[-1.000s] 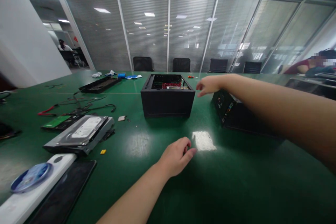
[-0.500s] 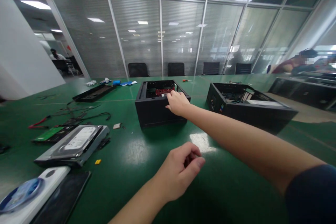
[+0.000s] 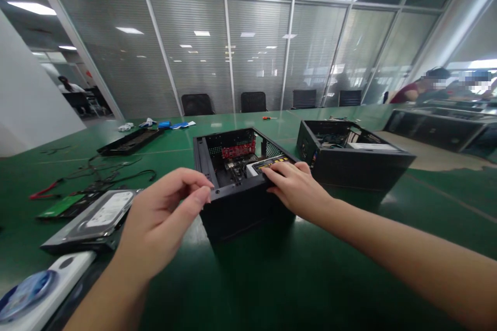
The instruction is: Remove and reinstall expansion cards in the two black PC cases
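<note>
A black computer case (image 3: 248, 212) stands open-topped in front of me, with a red circuit board (image 3: 236, 150) inside it. My right hand (image 3: 293, 183) grips its near rim on the right, fingers over the edge beside a power supply (image 3: 256, 166) with a black and yellow label. At the near left corner of the case is my left hand (image 3: 166, 222), thumb and forefinger pinched together. Whether anything sits between those fingertips, or whether they touch the case, I cannot tell.
A second open computer case (image 3: 361, 165) is to the right. On the left lie a hard drive (image 3: 106, 212), a green circuit board (image 3: 64, 206), cables (image 3: 112, 170), a black panel (image 3: 130, 140) and a white device (image 3: 66, 274). A screwdriver (image 3: 267, 118) lies behind. People sit far right.
The computer case has come nearer and turned slightly, with my right hand on its rim. My left hand has risen leftward from the table to the case's near left corner.
</note>
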A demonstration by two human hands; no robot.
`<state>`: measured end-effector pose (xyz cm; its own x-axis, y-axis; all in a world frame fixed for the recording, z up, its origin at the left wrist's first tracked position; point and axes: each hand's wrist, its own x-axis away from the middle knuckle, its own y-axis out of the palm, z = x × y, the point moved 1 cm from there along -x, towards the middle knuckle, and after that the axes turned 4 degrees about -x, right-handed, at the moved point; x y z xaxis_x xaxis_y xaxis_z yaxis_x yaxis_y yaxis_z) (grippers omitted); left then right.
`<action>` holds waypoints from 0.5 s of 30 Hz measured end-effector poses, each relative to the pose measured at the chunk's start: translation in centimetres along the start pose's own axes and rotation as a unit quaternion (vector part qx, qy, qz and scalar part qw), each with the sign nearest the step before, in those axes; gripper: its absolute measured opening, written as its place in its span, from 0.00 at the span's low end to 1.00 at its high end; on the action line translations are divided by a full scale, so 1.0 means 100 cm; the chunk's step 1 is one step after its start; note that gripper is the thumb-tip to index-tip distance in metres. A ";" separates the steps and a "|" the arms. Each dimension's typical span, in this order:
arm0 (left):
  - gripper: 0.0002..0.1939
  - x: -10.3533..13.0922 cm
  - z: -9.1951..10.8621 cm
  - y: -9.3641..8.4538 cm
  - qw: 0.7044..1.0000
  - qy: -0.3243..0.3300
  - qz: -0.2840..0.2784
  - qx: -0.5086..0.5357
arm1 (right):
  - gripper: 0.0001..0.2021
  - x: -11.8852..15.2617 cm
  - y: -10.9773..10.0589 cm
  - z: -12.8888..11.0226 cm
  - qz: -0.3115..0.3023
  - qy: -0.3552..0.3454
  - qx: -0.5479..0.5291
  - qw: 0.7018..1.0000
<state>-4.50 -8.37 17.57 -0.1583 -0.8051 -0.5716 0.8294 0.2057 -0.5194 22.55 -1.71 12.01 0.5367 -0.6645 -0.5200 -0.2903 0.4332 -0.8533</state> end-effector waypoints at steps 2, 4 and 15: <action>0.11 -0.005 -0.005 0.000 0.998 -0.007 -0.034 -0.050 | 0.20 0.026 -0.017 -0.006 0.006 -0.006 0.003 1.000; 0.11 -0.008 -0.007 0.002 0.993 0.009 -0.065 -0.095 | 0.19 0.052 -0.035 -0.012 0.007 -0.027 0.013 1.000; 0.08 -0.001 0.002 0.029 0.954 0.176 -0.214 -0.116 | 0.23 0.149 -0.125 -0.035 -0.019 -0.083 -0.072 0.994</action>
<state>-1.93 -7.85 16.24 -0.6601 -0.6146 -0.4320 0.5136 0.0505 -0.8566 31.40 -19.16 14.80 0.6694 -0.5636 -0.4840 -0.3718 0.3099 -0.8751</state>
